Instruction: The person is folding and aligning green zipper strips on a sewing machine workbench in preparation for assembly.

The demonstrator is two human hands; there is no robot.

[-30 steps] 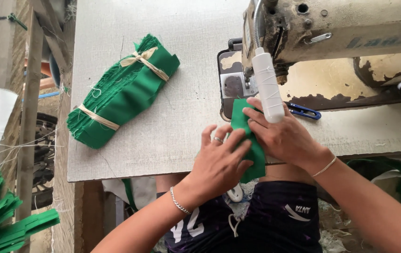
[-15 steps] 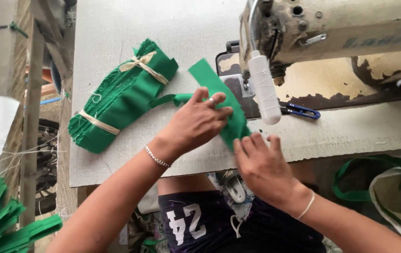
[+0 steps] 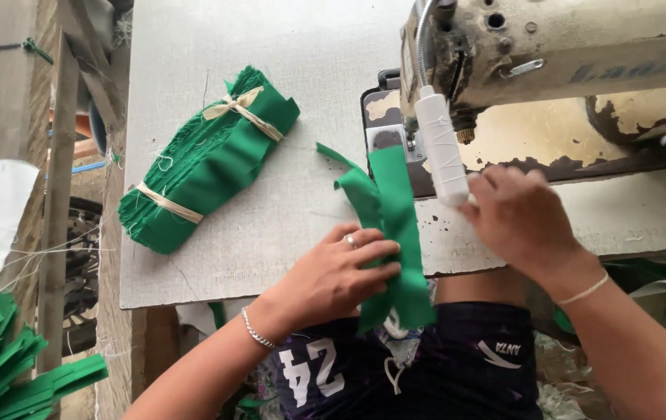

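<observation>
— What has changed since half a second ago?

— The left hand (image 3: 333, 276) has dropped back from the middle of the table toward its near edge, and the right hand (image 3: 524, 222) has risen from the edge to just below the white tube lamp (image 3: 442, 148) on the sewing machine (image 3: 551, 70). The green fabric strip (image 3: 391, 225) now lies lengthwise, running from the machine's plate over the table edge to the lap.

— How are the hands set?

— The left lies flat, fingers spread, pressing the strip against the table (image 3: 271, 117). The right is curled with its back to the camera; whether it grips anything, I cannot tell.

— What else is there?

— A tied bundle of green pieces (image 3: 208, 159) lies well apart on the left of the table, and loose green strips (image 3: 6, 373) sit at the lower left.
</observation>
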